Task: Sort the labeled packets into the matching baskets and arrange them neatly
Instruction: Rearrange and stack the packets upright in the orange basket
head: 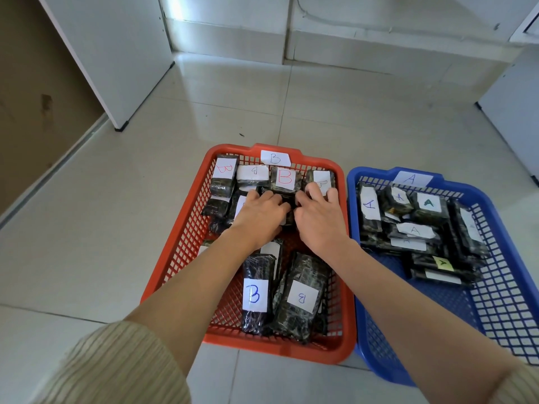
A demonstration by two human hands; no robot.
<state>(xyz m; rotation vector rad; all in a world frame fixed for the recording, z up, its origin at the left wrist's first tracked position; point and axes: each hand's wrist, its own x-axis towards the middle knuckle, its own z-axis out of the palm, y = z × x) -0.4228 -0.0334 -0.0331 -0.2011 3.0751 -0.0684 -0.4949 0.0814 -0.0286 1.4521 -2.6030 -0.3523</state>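
While gripped between left hand (259,217) and right hand (319,220), packet (288,203) in red basket (277,346).

**Two baskets, at least seventeen packets in view**

There are two plastic mesh baskets: one red rectangular basket (180,258) at 12 o'clock and one blue rectangular basket (495,301) at 2 o'clock. Each carries one white paper tag on its 12 o'clock rim, two in all: the B tag (275,158) and the A tag (411,178).

At least nine dark plastic-wrapped B-labelled packets (284,179) can be told apart in the red basket. Four lie along its 12 o'clock end and three near 6 o'clock. The others are partly covered, so the full number cannot be told.

Eight dark plastic-wrapped A-labelled packets (428,204) show in the blue basket.

There are two bare hands: one left hand (259,214) and one right hand (318,217).
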